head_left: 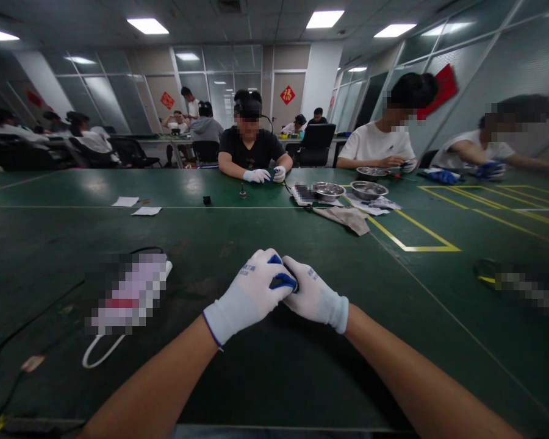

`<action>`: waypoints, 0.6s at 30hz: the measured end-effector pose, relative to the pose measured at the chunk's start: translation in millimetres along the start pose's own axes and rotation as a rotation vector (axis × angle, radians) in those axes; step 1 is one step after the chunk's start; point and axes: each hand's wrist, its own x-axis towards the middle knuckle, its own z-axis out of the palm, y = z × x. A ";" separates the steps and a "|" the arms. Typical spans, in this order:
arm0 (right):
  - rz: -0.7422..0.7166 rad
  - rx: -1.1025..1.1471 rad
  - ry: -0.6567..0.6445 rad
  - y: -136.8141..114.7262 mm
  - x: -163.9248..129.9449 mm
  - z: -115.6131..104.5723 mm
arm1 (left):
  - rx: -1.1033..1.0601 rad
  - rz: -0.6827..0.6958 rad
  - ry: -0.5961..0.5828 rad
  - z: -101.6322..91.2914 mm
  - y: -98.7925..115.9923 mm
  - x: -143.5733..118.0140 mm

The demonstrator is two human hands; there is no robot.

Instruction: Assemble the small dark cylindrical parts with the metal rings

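Observation:
My left hand [256, 285], in a white knit glove with a blue palm, is over the green table [238, 384] near the middle of the view. Its thumb and fingers curl inward in a pinch. Pressed against it is my right hand [312, 292], gloved alike, with its fingers bent toward the left fingertips. Between the hands a small dark edge shows near the left thumb; the gloves hide the rest, so I cannot tell what it is.
A purple pouch-like item [139, 286] with a white loop and a black cable lie at left. Metal bowls [328, 191], a beige cloth [343, 218] and a small metal part [243, 191] are farther off. A gloved co-worker [251, 146] sits opposite; others sit at right.

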 end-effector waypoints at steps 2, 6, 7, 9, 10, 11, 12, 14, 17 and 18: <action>0.008 -0.020 0.023 2.9 -0.5 0.6 | 0.053 -0.033 0.035 3.0 0.7 0.2; -0.001 -0.008 0.030 2.9 -1.2 0.6 | 0.043 0.026 0.007 -0.2 1.1 -0.5; -0.013 0.005 0.024 1.7 -1.2 0.6 | 0.035 0.056 -0.011 -2.5 0.7 -0.7; -0.039 0.041 -0.002 -0.8 -1.3 0.5 | 0.039 0.100 -0.047 -7.1 -0.5 -1.1; -0.051 0.058 -0.021 -1.9 -1.4 0.4 | 0.052 0.114 -0.063 -9.0 -1.3 -1.1; -0.061 0.070 -0.042 -2.6 -1.4 0.3 | 0.069 0.128 -0.078 -10.5 -2.1 -0.9; -0.069 0.074 -0.064 -2.9 -1.5 0.1 | 0.086 0.144 -0.091 -11.5 -2.9 -0.6; -0.088 0.069 -0.092 -3.0 -1.6 -0.4 | 0.116 0.182 -0.112 -12.6 -3.8 0.1; -0.120 0.069 -0.105 -3.3 -1.4 -1.3 | 0.143 0.222 -0.131 -13.8 -3.6 0.9; -0.127 0.073 -0.108 -3.9 -1.3 -1.6 | 0.147 0.226 -0.137 -14.4 -3.3 1.0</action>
